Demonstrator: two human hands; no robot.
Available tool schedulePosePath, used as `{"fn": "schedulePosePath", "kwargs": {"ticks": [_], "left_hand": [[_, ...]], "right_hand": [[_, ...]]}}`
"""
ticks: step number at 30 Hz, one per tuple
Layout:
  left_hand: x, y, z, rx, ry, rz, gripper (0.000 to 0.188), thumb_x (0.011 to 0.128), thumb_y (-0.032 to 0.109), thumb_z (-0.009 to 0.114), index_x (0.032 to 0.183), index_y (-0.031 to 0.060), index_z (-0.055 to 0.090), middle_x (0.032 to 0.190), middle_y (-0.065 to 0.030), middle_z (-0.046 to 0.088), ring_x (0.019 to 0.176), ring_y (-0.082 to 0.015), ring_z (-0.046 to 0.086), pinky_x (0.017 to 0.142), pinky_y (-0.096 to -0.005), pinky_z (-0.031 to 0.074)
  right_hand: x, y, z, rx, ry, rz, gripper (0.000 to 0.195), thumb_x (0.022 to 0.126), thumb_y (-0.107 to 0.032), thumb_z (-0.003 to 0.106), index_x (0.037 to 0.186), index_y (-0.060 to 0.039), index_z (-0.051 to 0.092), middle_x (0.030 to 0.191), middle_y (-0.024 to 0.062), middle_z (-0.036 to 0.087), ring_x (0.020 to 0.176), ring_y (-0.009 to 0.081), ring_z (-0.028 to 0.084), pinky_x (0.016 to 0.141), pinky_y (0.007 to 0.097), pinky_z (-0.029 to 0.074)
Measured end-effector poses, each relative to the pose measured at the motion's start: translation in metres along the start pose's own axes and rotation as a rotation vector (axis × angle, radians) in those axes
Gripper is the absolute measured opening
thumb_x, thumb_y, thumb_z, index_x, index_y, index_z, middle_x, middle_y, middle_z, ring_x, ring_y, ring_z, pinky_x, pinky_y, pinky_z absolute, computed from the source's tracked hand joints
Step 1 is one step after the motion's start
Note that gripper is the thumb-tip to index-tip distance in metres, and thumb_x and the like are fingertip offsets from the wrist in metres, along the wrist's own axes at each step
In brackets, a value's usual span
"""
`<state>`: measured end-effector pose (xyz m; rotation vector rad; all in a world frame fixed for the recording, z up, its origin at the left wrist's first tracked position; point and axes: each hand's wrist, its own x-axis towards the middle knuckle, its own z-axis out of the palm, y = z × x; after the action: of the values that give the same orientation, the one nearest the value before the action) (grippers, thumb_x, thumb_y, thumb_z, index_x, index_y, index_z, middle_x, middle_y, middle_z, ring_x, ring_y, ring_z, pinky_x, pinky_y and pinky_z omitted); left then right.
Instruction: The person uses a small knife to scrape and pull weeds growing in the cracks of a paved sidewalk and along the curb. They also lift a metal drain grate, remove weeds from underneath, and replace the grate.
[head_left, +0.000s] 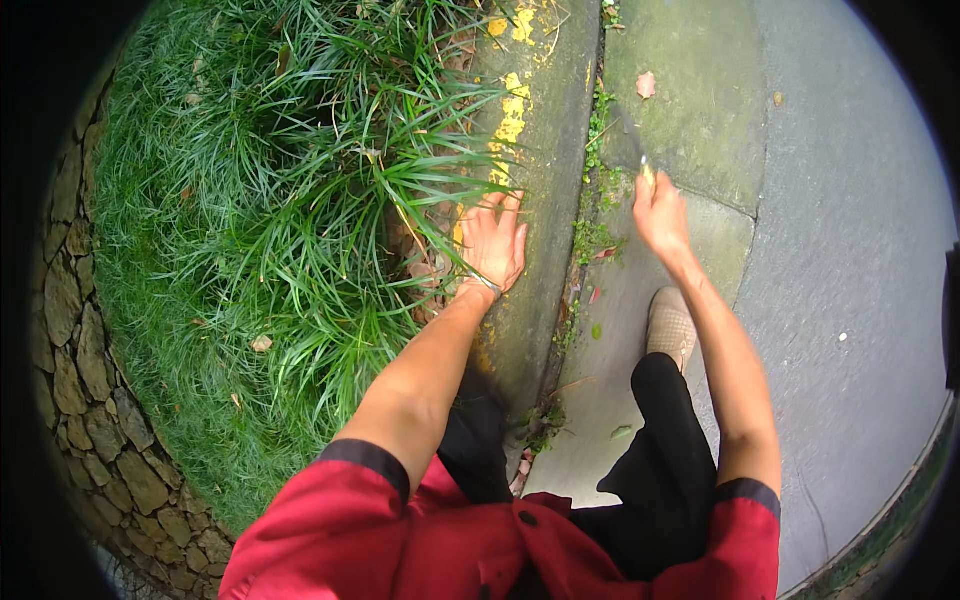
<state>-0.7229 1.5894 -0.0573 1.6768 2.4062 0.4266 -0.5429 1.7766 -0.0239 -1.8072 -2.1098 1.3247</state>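
Note:
My right hand (661, 214) grips the yellowish handle of a tool with a thin blade, perhaps a sickle or knife (636, 139). Motion blurs the blade, so its exact shape is unclear. Its tip points up and left, towards small green weeds (600, 131) growing in the joint beside the kerb. My left hand (495, 240) rests palm down on the concrete kerb (544, 180), fingers slightly spread and holding nothing. A band circles that wrist. Long grass blades (420, 176) droop over the kerb near its fingers, and worn yellow paint (511, 112) marks the kerb top.
Dense grass (247, 195) fills the left side, bounded by a stone wall (94, 360). Right of the kerb run a concrete gutter strip (690, 97) and grey pavement (832, 247). My shoe (670, 322) stands on the strip. Fallen leaves (646, 85) lie about.

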Motion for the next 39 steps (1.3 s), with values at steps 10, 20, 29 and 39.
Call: {"fn": "schedulePosePath", "kwargs": {"ticks": [10,20,29,39], "left_hand": [[0.000,0.000,-0.001,-0.004,0.013,0.025,0.057,0.087,0.017,0.061,0.141,0.0120,0.041,0.128,-0.0182,0.042,0.111,-0.0377,0.040,0.097,-0.0493,0.032],[-0.002,-0.001,0.000,-0.003,0.061,0.044,0.055,0.088,0.016,0.059,0.140,0.0114,0.041,0.127,-0.0180,0.041,0.111,-0.0377,0.040,0.099,-0.0486,0.032],[0.000,0.001,-0.001,-0.006,0.056,0.048,0.058,0.087,0.017,0.061,0.141,0.0121,0.041,0.126,-0.0180,0.042,0.109,-0.0379,0.040,0.097,-0.0487,0.032],[0.002,-0.001,0.000,-0.013,-0.016,0.010,0.060,0.088,0.019,0.060,0.144,0.0116,0.039,0.125,-0.0184,0.044,0.110,-0.0375,0.040,0.100,-0.0512,0.031]], "right_hand": [[0.021,0.007,0.040,-0.203,-0.018,-0.084,0.039,0.095,-0.030,0.044,0.104,0.0079,0.053,0.084,0.0328,0.064,0.081,0.0489,0.064,0.076,0.0546,0.049],[-0.037,0.041,0.024,0.062,0.085,-0.095,0.030,0.097,-0.028,0.049,0.097,0.0015,0.054,0.072,0.0268,0.061,0.069,0.0464,0.062,0.062,0.0527,0.046],[-0.096,0.085,0.045,-0.041,-0.159,-0.085,0.028,0.096,-0.027,0.049,0.098,0.0007,0.051,0.075,0.0321,0.061,0.075,0.0514,0.061,0.065,0.0558,0.046],[-0.054,0.064,0.035,-0.116,-0.159,-0.147,0.024,0.097,-0.026,0.049,0.099,-0.0029,0.044,0.066,0.0291,0.059,0.063,0.0505,0.059,0.053,0.0587,0.046]]}}
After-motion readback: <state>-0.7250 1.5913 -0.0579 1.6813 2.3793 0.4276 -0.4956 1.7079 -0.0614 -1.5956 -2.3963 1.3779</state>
